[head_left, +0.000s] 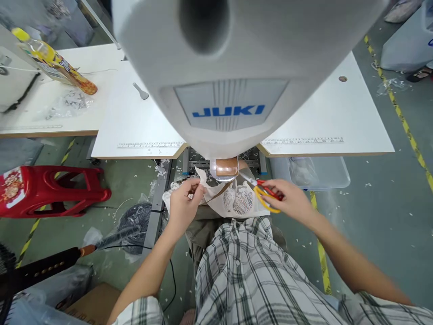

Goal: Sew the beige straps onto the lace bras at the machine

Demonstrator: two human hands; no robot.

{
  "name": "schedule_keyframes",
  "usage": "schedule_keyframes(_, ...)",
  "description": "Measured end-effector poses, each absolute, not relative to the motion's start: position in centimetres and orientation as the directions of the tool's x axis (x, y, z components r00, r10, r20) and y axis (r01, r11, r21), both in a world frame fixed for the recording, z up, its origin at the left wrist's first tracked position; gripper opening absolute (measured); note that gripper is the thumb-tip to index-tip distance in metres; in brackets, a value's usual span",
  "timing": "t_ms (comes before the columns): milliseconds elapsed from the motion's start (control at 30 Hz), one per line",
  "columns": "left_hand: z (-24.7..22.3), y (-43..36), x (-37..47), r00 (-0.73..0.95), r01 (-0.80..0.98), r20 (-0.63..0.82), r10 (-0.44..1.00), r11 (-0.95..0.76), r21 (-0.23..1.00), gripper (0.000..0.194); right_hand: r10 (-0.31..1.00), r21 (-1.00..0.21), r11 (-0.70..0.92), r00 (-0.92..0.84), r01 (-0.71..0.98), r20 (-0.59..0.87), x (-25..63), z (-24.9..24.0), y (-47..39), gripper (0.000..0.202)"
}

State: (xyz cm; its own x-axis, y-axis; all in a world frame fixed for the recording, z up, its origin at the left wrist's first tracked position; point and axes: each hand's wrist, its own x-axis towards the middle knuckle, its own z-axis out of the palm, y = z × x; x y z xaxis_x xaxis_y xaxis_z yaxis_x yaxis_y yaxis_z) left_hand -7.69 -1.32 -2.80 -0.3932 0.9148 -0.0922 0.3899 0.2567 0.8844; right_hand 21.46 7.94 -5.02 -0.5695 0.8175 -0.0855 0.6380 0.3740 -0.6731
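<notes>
Left hand [186, 198] pinches white fabric [215, 206]; right hand [290, 197] grips scissors [256, 187] near the lace [244, 199], which a slipping blade could nick.

The scissors [257, 188] show red and yellow, the lacy fabric [242, 201] is white, the shirt [260, 271] dark-and-white plaid.

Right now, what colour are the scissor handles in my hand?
The scissor handles are red and yellow, clearest in the head view.
</notes>
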Motion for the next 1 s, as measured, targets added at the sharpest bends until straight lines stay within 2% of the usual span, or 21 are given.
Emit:
schedule_keyframes(100,-2.7,-1.2,-8.5,-0.341,0.539,0.016,0.940,0.182,0.822,0.023,0.913,-0.520,0.338,-0.407,0.785,-0.022,22.6,-4.4,12.9,0.035)
schedule_keyframes(200,-1.3,-0.5,-9.2,-0.189,0.482,-0.107,0.976,0.187,0.856,0.020,0.943,-0.398,0.329,-0.320,0.856,0.093,22.7,-2.9,19.1,0.037)
schedule_keyframes(267,0.0,0.1,-9.7,-0.038,0.389,-0.216,0.976,0.214,0.896,0.023,0.922,-0.347,0.387,-0.363,0.854,0.135,22.1,-1.4,22.4,0.033)
schedule_keyframes(333,1.1,0.4,-10.1,0.059,0.419,-0.262,0.963,0.214,0.882,0.023,0.891,-0.335,0.453,-0.406,0.826,0.203,21.3,0.2,23.6,0.030)
schedule_keyframes(400,1.4,0.5,-10.3,0.046,0.620,-0.217,0.975,0.142,0.772,0.021,0.868,-0.415,0.493,-0.400,0.764,0.294,20.2,1.1,22.1,0.030)
schedule_keyframes(433,1.3,0.4,-10.2,0.020,0.739,-0.150,0.989,0.086,0.668,0.020,0.865,-0.495,0.501,-0.390,0.710,0.317,19.7,1.2,20.5,0.029)
schedule_keyframes(500,0.6,0.2,-9.6,0.036,0.897,0.054,0.998,-0.056,0.439,0.020,0.838,-0.687,0.488,-0.509,0.539,0.195,18.6,1.0,16.0,0.027)
schedule_keyframes(533,0.1,0.1,-9.0,0.090,0.926,0.166,0.982,-0.144,0.349,0.021,0.766,-0.769,0.460,-0.636,0.444,0.091,18.2,0.7,13.6,0.025)
schedule_keyframes(600,-0.6,-0.2,-7.4,0.213,0.921,0.338,0.917,-0.304,0.244,0.024,0.622,-0.864,0.389,-0.783,0.320,-0.011,17.2,0.0,9.3,0.025)
schedule_keyframes(667,-0.7,-0.4,-5.4,0.287,0.893,0.424,0.859,-0.401,0.207,0.027,0.612,-0.911,0.294,-0.789,0.289,-0.053,16.3,-0.7,6.4,0.049)
schedule_keyframes(700,-0.5,-0.5,-4.4,0.292,0.882,0.448,0.845,-0.419,0.215,0.028,0.646,-0.934,0.238,-0.762,0.267,-0.053,15.9,-1.0,5.6,0.056)
schedule_keyframes(800,0.5,-0.5,-1.8,0.247,0.858,0.477,0.844,-0.419,0.298,0.030,0.775,-0.995,0.022,-0.630,0.097,-0.044,14.8,-1.5,4.6,0.050)
schedule_keyframes(833,0.9,-0.4,-1.1,0.207,0.839,0.465,0.861,-0.400,0.368,0.031,0.819,-0.998,-0.041,-0.571,0.044,-0.059,14.6,-1.3,4.7,0.051)
schedule_keyframes(900,1.5,-0.1,0.0,0.077,0.746,0.382,0.921,-0.308,0.590,0.032,0.893,-0.995,-0.102,-0.438,0.014,-0.098,14.2,-0.7,5.1,0.049)
schedule_keyframes(967,1.8,0.2,0.7,-0.077,0.544,0.228,0.971,-0.151,0.826,0.033,0.934,-0.995,-0.086,-0.343,0.059,-0.101,14.0,0.3,5.8,0.038)
schedule_keyframes(1000,1.9,0.4,1.0,-0.138,0.439,0.148,0.979,-0.074,0.896,0.033,0.939,-0.994,-0.071,-0.330,0.078,-0.092,14.0,0.8,6.2,0.034)
